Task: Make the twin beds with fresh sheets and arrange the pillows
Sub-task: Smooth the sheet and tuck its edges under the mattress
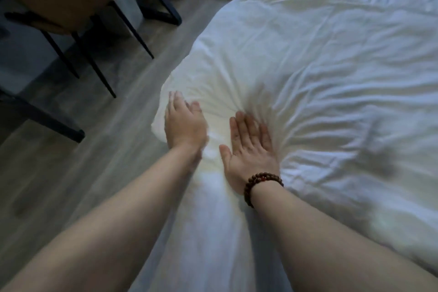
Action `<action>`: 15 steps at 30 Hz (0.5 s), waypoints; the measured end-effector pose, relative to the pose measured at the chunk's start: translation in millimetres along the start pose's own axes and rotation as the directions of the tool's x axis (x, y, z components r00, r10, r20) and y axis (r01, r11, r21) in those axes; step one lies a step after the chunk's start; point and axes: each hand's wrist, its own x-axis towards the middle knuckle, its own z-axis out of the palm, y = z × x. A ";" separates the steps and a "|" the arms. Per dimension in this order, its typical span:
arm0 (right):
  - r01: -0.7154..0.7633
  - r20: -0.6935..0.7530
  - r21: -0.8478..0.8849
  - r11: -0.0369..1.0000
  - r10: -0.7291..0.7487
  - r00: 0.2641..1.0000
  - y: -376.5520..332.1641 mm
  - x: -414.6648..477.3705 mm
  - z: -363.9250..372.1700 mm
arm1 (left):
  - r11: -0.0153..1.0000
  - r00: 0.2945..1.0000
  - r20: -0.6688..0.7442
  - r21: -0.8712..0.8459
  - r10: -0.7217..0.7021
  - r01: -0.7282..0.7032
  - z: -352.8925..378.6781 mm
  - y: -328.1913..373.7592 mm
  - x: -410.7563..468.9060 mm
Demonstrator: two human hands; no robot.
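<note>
Both hands lie flat on the duvet at its corner, mid-frame. The left hand is at the edge and the right hand presses in, fingers straight and together. Creases fan from the right palm. A harder push could bunch them, or drag the corner onto the floor.

Both your bare forearms reach forward, converging slightly. Your left hand lies palm down, fingers straight (outline blurred). Your right hand is flat too, fingers together, thumb splayed toward the left one. Hands near, not touching.
</note>
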 end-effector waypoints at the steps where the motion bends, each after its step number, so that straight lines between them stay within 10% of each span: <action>1: -0.002 -0.006 0.003 1.000 0.002 1.000 -0.2 -0.1 2.6 | 0.998 0.999 0.001 0.049 0.049 -0.049 5.6 9.8 -15.5; 15: -0.248 -0.062 0.039 0.968 0.250 0.966 43.4 -51.6 -3.1 | 0.962 0.975 0.209 0.243 0.074 -0.125 24.7 -1.6 -6.7</action>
